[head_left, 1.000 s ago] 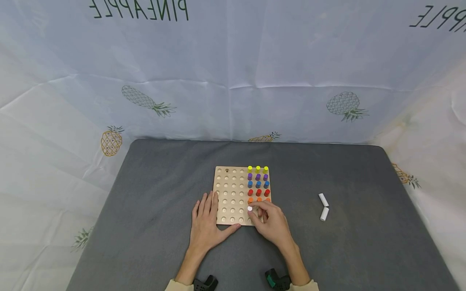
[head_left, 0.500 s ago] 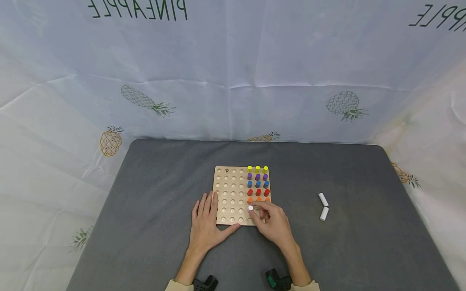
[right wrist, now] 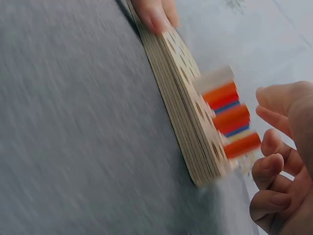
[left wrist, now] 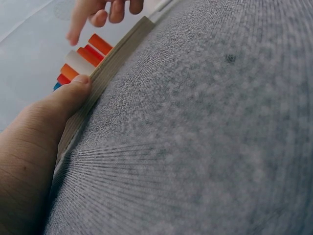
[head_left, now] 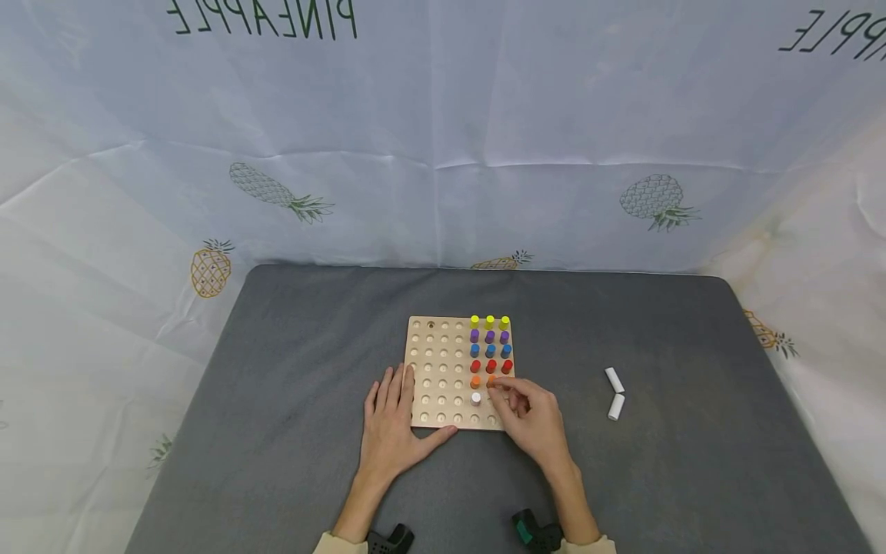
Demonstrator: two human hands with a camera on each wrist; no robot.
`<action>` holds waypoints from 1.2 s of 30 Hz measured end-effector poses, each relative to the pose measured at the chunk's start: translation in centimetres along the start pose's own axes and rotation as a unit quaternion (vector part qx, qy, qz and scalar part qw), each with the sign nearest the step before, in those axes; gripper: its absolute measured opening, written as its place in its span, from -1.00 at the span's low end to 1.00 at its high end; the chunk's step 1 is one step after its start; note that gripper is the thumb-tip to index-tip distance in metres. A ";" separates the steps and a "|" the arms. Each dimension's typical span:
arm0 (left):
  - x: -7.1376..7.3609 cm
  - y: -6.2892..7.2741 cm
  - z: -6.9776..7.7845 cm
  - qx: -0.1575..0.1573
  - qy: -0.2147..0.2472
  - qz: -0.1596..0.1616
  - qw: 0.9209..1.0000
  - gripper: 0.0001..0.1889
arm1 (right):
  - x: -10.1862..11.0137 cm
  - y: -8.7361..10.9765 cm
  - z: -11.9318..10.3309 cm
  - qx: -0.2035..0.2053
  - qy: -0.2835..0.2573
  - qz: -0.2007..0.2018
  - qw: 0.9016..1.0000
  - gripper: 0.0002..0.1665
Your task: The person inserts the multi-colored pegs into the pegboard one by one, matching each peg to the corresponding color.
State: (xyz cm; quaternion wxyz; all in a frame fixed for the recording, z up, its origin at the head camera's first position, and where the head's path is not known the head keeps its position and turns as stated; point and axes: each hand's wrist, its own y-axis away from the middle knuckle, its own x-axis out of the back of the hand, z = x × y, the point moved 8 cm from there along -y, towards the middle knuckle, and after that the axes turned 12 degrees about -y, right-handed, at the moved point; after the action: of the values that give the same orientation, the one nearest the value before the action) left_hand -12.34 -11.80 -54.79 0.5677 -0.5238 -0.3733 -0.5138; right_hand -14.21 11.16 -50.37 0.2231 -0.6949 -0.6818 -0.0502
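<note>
A wooden pegboard [head_left: 441, 369] lies on the dark cloth. My left hand [head_left: 391, 431] rests along its left side with straight fingers, the thumb [left wrist: 78, 90] touching the front edge. One white peg [head_left: 475, 398] stands upright in a hole in front of the orange pegs [head_left: 475, 382]. Just right of that peg, above the board, hovers my right hand [head_left: 533, 419]. In the right wrist view its thumb and fingers [right wrist: 281, 98] are apart from the pegs and hold nothing. It partly hides the orange row in the head view.
Behind the orange row stand rows of red [head_left: 491, 366], blue [head_left: 491, 351], purple [head_left: 490, 336] and yellow pegs [head_left: 490, 322]. Two loose white pegs [head_left: 614, 380] lie on the table [head_left: 678, 462] to the right. A pineapple-print cloth [head_left: 443, 115] hangs behind the table.
My right hand has let go of the white peg, which now stands in the board, and has shifted a little to the right. My left hand has stayed put.
</note>
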 end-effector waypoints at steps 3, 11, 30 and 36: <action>-0.1 0.0 0.0 0.000 0.000 -0.001 1.000 0.33 | 1.6 -0.3 0.7 0.003 0.015 0.029 0.999 -0.83; -0.1 0.0 -0.1 0.000 0.000 -0.002 1.000 0.33 | 6.5 -1.0 2.5 0.001 0.043 0.101 0.994 -0.84; -0.3 0.1 -0.1 0.001 -0.009 -0.006 1.000 0.32 | 10.1 -0.7 4.1 -0.007 0.060 0.131 0.990 -0.85; -0.2 0.1 -0.1 0.001 -0.001 -0.005 1.000 0.32 | 11.6 -0.6 4.6 -0.011 0.090 0.148 0.985 -0.83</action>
State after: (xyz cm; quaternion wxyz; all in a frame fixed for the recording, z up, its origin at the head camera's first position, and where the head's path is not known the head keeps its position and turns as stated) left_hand -12.32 -11.84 -55.03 0.5654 -0.5219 -0.3771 -0.5154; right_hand -15.07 23.62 -50.02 0.2807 -0.7833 -0.5479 -0.0860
